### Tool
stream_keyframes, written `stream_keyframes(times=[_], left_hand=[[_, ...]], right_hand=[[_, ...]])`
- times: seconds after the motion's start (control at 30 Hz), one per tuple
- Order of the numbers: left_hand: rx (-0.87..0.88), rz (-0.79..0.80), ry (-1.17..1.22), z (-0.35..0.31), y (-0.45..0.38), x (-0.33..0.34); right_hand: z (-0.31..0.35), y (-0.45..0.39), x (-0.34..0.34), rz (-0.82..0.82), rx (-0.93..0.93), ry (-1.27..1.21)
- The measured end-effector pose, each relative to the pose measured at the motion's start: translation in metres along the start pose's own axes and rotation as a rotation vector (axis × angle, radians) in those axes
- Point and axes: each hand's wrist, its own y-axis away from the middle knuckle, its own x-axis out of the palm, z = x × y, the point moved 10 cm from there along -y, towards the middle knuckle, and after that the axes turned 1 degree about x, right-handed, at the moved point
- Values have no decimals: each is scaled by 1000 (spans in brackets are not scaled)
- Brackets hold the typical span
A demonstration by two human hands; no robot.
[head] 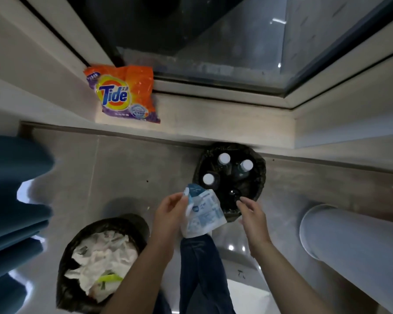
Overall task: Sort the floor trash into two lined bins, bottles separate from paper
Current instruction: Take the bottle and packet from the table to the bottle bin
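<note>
My left hand (pixel 171 211) grips a crumpled white-and-blue printed wrapper (pixel 204 214) by its left edge, above the floor between two bins. My right hand (pixel 252 214) hovers just right of the wrapper with fingers apart, holding nothing. Beyond the hands stands a black-lined bin (pixel 256 175) with several white-capped bottles (pixel 224 159) upright inside. At lower left, a second black-lined bin (pixel 66 288) holds crumpled white paper (pixel 104 257) and a yellow-green scrap.
An orange Tide detergent bag (pixel 125 94) lies on the window ledge (pixel 213 118) above the bottle bin. Blue fabric (pixel 11 200) hangs at the left. A pale cylinder (pixel 349 248) lies at the right. My jeans-clad leg (pixel 202 268) is below the wrapper.
</note>
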Motion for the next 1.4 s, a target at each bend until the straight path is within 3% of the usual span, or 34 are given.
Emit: stream_keyframes(times=[0.07, 0.13, 0.47, 0.67, 0.83, 1.0, 1.1, 1.23, 1.33, 1.4], left_hand=[[-12, 61, 35, 1, 2, 15], [-9, 85, 46, 0, 2, 26], [-53, 131, 8, 22, -27, 52], [-21, -110, 153, 38, -24, -23], [-14, -252, 275, 76, -22, -135], [-7, -393, 332, 133, -23, -237], [-7, -464, 299, 177, -19, -299], [49, -598, 119, 223, -11, -370], [65, -626, 2, 255, -19, -398], [38, -589, 39, 277, -25, -404]], right_hand=[[12, 26, 24, 228, 43, -14], [19, 43, 37, 355, 75, -4], [28, 0, 0, 95, 29, -112], [29, 13, 25, 215, -13, 12], [4, 52, 111, 391, -102, 263], [-27, 90, 208, 492, -393, 509], [-50, 132, 275, 555, -744, 614], [-122, 170, 350, 609, -1167, 1006], [-178, 177, 380, 678, -1283, 1312], [-210, 169, 384, 726, -1166, 1547]])
